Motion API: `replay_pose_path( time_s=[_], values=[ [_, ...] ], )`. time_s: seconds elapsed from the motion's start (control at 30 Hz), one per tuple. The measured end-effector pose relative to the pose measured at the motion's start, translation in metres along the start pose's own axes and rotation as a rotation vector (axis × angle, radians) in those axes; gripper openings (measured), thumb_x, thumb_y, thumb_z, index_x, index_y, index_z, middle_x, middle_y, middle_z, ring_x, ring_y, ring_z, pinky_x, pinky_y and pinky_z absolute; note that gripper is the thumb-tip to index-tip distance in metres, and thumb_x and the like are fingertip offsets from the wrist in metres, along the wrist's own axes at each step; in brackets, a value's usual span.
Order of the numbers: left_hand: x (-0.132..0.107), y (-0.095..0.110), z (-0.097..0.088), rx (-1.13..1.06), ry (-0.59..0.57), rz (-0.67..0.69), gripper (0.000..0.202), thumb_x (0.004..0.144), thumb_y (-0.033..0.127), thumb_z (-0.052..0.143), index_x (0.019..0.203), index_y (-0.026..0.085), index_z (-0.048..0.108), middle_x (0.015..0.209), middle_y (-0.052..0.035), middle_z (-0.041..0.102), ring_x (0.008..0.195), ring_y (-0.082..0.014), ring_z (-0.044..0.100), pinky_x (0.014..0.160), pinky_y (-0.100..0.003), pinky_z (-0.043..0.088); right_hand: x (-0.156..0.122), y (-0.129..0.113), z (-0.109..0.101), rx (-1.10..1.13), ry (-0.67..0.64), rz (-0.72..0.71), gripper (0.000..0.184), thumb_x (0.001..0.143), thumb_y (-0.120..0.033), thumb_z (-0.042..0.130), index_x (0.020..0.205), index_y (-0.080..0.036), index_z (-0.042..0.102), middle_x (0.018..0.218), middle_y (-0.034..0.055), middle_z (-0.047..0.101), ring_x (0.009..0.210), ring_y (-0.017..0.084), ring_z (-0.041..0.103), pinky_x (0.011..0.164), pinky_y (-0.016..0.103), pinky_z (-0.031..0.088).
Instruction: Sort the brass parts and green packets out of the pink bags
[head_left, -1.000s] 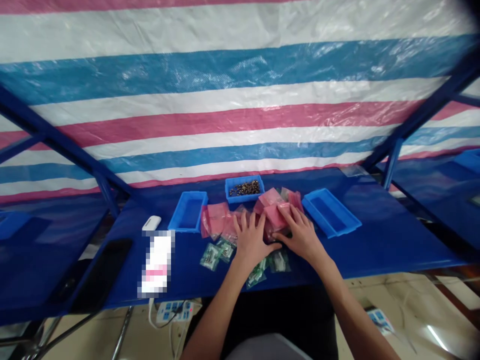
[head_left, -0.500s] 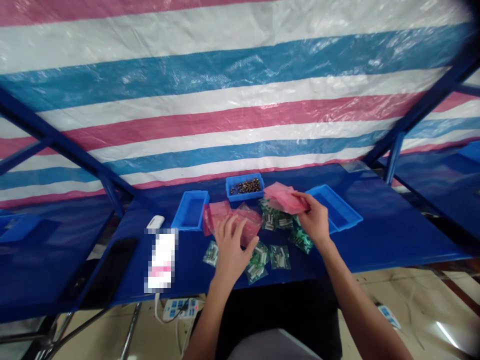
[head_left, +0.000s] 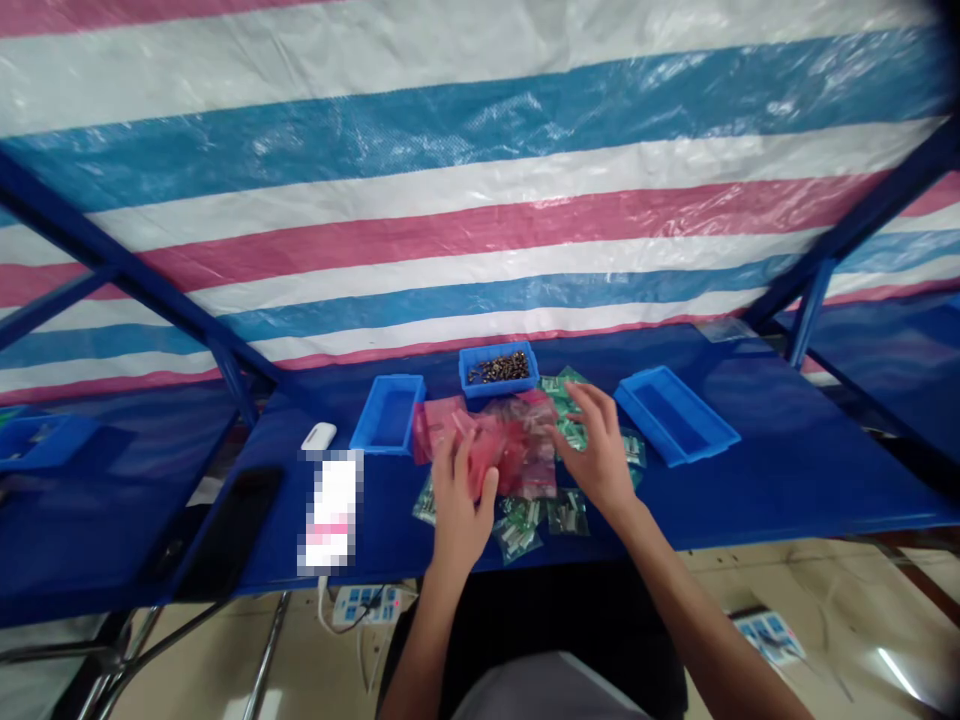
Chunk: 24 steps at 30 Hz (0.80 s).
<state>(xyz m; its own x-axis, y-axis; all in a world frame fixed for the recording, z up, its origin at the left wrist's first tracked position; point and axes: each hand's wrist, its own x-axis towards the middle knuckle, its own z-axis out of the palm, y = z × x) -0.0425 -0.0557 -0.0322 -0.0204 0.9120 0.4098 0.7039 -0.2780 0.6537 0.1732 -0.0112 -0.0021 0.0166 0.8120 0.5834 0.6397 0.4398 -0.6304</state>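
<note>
Right hand: pink bags, lifted half second ago, now released onto pile at desk centre; grip spread, empty. Left hand: grip flat, fingers on pile at its 12 o'clock. Green packets uncovered at pile's 6 o'clock.

pink bags, green packets, blue trays, striped pink-white-blue tarp

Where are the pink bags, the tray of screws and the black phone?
pink bags (head_left: 516,443), head view, middle of the pile.
tray of screws (head_left: 499,391), head view, its front wall.
black phone (head_left: 238,512), head view, middle of its screen.
</note>
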Motion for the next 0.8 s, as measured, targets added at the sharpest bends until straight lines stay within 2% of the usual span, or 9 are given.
replay_pose_path(
  time_s=[0.1, 0.13, 0.2, 0.27, 0.33, 0.43, 0.57, 0.73, 0.8],
  values=[
    [0.003, -0.013, 0.004, 0.050, 0.022, -0.049, 0.048, 0.097, 0.035, 0.049, 0.143, 0.021, 0.045, 0.147, -0.0152, 0.043, 0.141, -0.0297, 0.035, 0.114, -0.052, 0.034, -0.008, 0.025, -0.020, -0.171, 0.003, 0.067, 0.047, 0.095, -0.036, 0.057, 0.140, -0.030, 0.049, 0.130, 0.0115, 0.054, 0.116, 0.028, 0.056, 0.095, 0.047, 0.053],
    [0.003, -0.017, 0.005, 0.066, 0.026, -0.058, 0.045, 0.098, 0.035, 0.047, 0.140, 0.020, 0.047, 0.144, -0.0157, 0.046, 0.139, -0.0298, 0.037, 0.113, -0.053, 0.035, -0.010, 0.033, -0.025, -0.245, -0.039, 0.072, 0.045, 0.094, -0.041, 0.058, 0.137, -0.028, 0.053, 0.128, 0.0120, 0.056, 0.117, 0.030, 0.056, 0.097, 0.049, 0.051],
    [0.003, -0.022, 0.007, 0.111, 0.033, -0.069, 0.042, 0.099, 0.034, 0.045, 0.136, 0.018, 0.051, 0.140, -0.0165, 0.050, 0.136, -0.0308, 0.039, 0.112, -0.054, 0.035, -0.014, 0.046, -0.028, -0.383, -0.146, 0.080, 0.053, 0.091, -0.052, 0.060, 0.137, -0.026, 0.054, 0.136, 0.0145, 0.053, 0.125, 0.035, 0.050, 0.100, 0.053, 0.047],
    [0.002, -0.024, 0.008, 0.178, 0.048, -0.064, 0.041, 0.098, 0.035, 0.045, 0.134, 0.016, 0.053, 0.139, -0.0180, 0.051, 0.136, -0.0326, 0.038, 0.112, -0.054, 0.035, -0.013, 0.054, -0.021, -0.487, -0.240, 0.094, 0.071, 0.086, -0.062, 0.060, 0.146, -0.027, 0.045, 0.150, 0.0166, 0.039, 0.134, 0.041, 0.040, 0.101, 0.057, 0.044],
    [0.000, -0.023, 0.008, 0.261, 0.073, -0.055, 0.044, 0.096, 0.036, 0.048, 0.133, 0.013, 0.053, 0.139, -0.0203, 0.050, 0.136, -0.0349, 0.038, 0.112, -0.054, 0.033, -0.009, 0.059, -0.009, -0.560, -0.298, 0.101, 0.084, 0.083, -0.069, 0.059, 0.152, -0.029, 0.035, 0.156, 0.0167, 0.031, 0.139, 0.044, 0.032, 0.101, 0.060, 0.040],
    [-0.002, -0.017, 0.004, 0.375, 0.150, -0.074, 0.055, 0.092, 0.041, 0.055, 0.137, 0.009, 0.049, 0.139, -0.0232, 0.049, 0.134, -0.0379, 0.040, 0.110, -0.055, 0.034, 0.001, 0.061, 0.009, -0.625, -0.326, 0.069, 0.087, 0.079, -0.074, 0.059, 0.150, -0.028, 0.040, 0.150, 0.0183, 0.037, 0.135, 0.045, 0.034, 0.101, 0.061, 0.036],
    [-0.006, -0.013, -0.004, 0.494, 0.218, -0.094, 0.068, 0.087, 0.050, 0.061, 0.139, 0.008, 0.046, 0.139, -0.0232, 0.050, 0.132, -0.0397, 0.041, 0.108, -0.055, 0.034, 0.011, 0.064, 0.018, -0.627, -0.333, 0.040, 0.070, 0.082, -0.068, 0.059, 0.137, -0.024, 0.056, 0.129, 0.0182, 0.052, 0.115, 0.039, 0.048, 0.091, 0.052, 0.043],
    [-0.015, -0.014, -0.015, 0.566, 0.216, -0.149, 0.069, 0.086, 0.054, 0.060, 0.138, 0.010, 0.047, 0.139, -0.0225, 0.051, 0.133, -0.0399, 0.040, 0.109, -0.057, 0.032, 0.016, 0.069, 0.017, -0.557, -0.381, -0.008, 0.034, 0.092, -0.034, 0.056, 0.123, -0.024, 0.064, 0.101, 0.0106, 0.065, 0.092, 0.028, 0.057, 0.080, 0.036, 0.046],
    [-0.019, -0.014, -0.019, 0.569, 0.214, -0.177, 0.068, 0.087, 0.053, 0.059, 0.140, 0.012, 0.046, 0.139, -0.0220, 0.051, 0.134, -0.0399, 0.040, 0.107, -0.057, 0.033, 0.017, 0.072, 0.017, -0.468, -0.356, -0.007, 0.025, 0.093, -0.028, 0.053, 0.112, -0.024, 0.068, 0.093, 0.0076, 0.069, 0.084, 0.025, 0.061, 0.074, 0.033, 0.047]
  ],
)
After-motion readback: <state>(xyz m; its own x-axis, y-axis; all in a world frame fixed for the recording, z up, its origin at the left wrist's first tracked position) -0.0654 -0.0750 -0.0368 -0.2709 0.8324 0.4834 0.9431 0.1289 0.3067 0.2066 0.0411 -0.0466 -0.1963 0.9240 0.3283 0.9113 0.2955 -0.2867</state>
